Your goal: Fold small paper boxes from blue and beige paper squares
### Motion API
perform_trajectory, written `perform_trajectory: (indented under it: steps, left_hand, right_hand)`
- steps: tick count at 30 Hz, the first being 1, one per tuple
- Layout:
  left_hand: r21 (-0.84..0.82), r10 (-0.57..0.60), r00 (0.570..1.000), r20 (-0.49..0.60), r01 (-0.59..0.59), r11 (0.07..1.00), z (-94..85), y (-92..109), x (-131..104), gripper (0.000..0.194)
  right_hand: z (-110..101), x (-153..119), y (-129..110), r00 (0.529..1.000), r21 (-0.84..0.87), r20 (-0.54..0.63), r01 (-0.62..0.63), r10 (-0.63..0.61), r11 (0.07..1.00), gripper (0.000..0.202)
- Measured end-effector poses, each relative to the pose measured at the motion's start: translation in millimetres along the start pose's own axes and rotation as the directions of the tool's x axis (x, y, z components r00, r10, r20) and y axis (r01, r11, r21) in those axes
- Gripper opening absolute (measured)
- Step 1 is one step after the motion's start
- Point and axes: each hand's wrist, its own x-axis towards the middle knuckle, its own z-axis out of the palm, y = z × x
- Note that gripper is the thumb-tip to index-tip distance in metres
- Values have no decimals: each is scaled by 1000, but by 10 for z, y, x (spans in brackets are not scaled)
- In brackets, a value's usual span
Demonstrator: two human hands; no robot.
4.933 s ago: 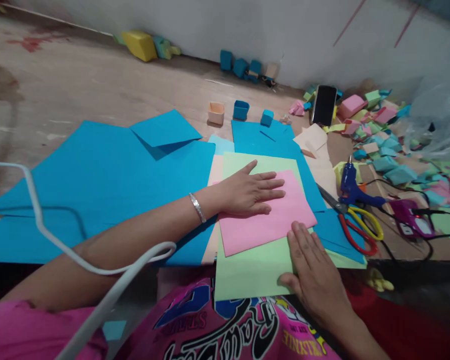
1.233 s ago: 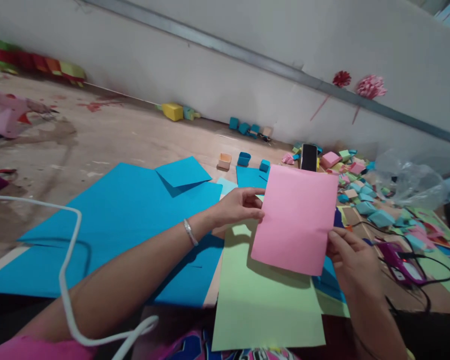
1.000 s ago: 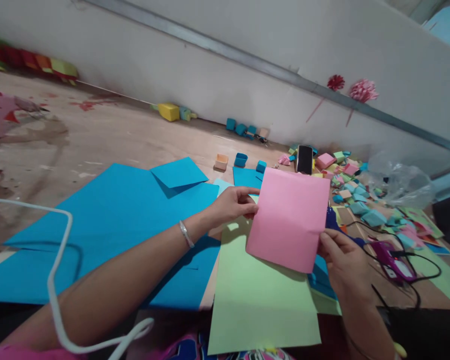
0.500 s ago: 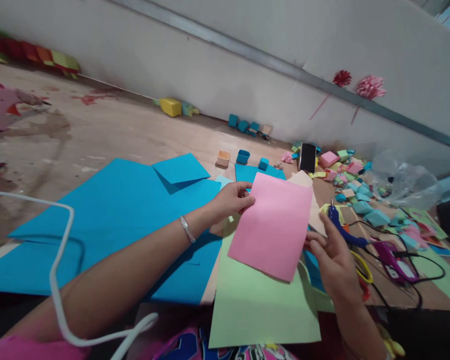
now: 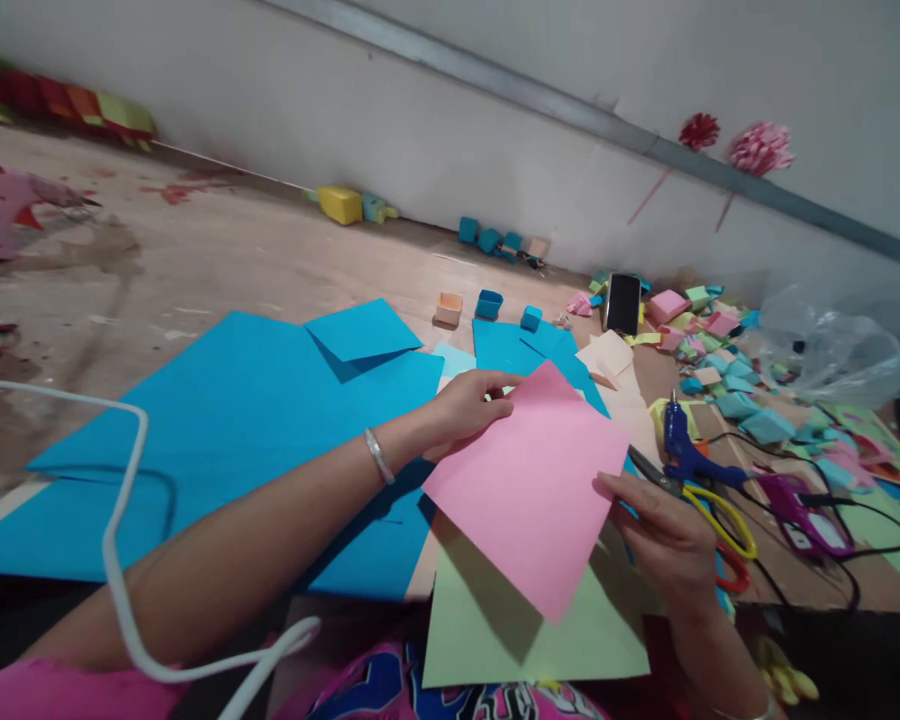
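Observation:
A pink sheet of paper [image 5: 532,490] is held up in the middle, one corner pointing toward me. My left hand [image 5: 474,408] pinches its upper left edge, with the fingertips partly behind the sheet. At the right edge my right hand [image 5: 664,530] grips it between thumb and fingers. Below the pink sheet lies a light green sheet [image 5: 465,640], overhanging the table's front edge. Large blue sheets [image 5: 270,420] spread out under my left forearm. Scissors [image 5: 727,520] with yellow and red handles lie just beyond my right hand.
A blue glue gun [image 5: 690,450] and a purple device [image 5: 806,520] with black cables lie at right. Behind them are many small paper pieces [image 5: 765,425], a phone [image 5: 622,303] and a plastic bag [image 5: 832,350]. A white cable [image 5: 116,540] crosses the left side.
The pink sheet has turned so that a corner points toward me. My right hand has moved from beside its edge to gripping it. The scissors show more fully.

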Motion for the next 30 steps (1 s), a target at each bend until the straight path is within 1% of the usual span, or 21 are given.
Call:
perform_trajectory:
  steps: [1,3,5,6,9,11,12,13,14,15,17,19,20,22,23,25,27,28,29,30]
  left_hand:
    - [13,9,1000,8,-9,1000,5,4,2,44]
    - [34,27,999,33,-28,999,13,17,21,45]
    - [71,10,1000,17,-11,997,4,36,54,49]
    - [97,-13,1000,-7,13,995,-13,48,66,51]
    - [177,-93,991,-94,109,978,-109,90,8,59]
    - [270,-72,991,-116,102,958,-177,122,-170,57]
    - [409,25,992,-126,29,912,-194,140,-304,51]
    - [514,123,988,-94,-58,856,-193,159,-461,45]
    - [570,205,978,-40,-146,808,-172,176,-630,40]
    - [600,274,962,-7,-215,770,-130,190,-800,36]
    - [663,401,914,56,-334,670,-2,201,-1094,32]
    - [754,454,891,6,-302,583,142,178,-1282,28]
    - [780,488,871,-55,-268,566,205,155,-1333,25]
    - [784,540,830,-140,-240,572,294,96,-1372,20]
    - [776,555,813,-177,-232,587,320,66,-1374,18]
    - [750,562,799,-217,-232,619,346,12,-1373,17]
    - [725,540,811,-224,-232,648,359,-26,-1383,17]
    - [714,524,823,-220,-230,662,367,-41,-1393,17]
    - [702,508,834,-216,-229,675,375,-52,-1404,17]
    - [689,496,842,-214,-229,687,384,-62,-1416,17]
  right_hand:
    - [-5,-1,3,1000,44,17,-27,26,999,24]
    - [-7,5,4,995,96,86,-60,51,994,20]
    - [2,18,-1,986,86,151,-84,71,993,19]
    - [11,24,-4,982,73,169,-99,86,992,19]
    - [34,26,-6,976,29,146,-165,160,986,21]
    - [40,9,-6,977,-9,114,-179,179,984,22]
    - [40,-4,-9,979,-33,98,-175,177,984,22]
    - [40,-17,-15,983,-56,80,-162,166,985,23]
    - [39,-29,-24,987,-76,63,-144,149,987,23]
    - [39,-38,-37,990,-93,43,-127,132,987,23]
    - [40,-50,-64,994,-107,14,-106,108,989,23]
    - [37,-59,-81,995,-90,30,-89,92,992,22]
    - [30,-67,-81,995,-75,55,-80,84,994,22]
    - [6,-94,-67,991,-53,115,-58,63,997,23]
    - [-11,-113,-57,989,-73,140,-41,51,996,24]
    - [-49,-149,-46,988,-210,156,27,6,977,27]
    - [-79,-165,-58,984,-374,151,144,-93,916,27]
    - [-86,-160,-73,975,-409,160,205,-151,889,27]
    - [-87,-146,-92,961,-394,183,264,-207,880,28]
    - [-83,-125,-112,943,-335,221,313,-249,889,30]
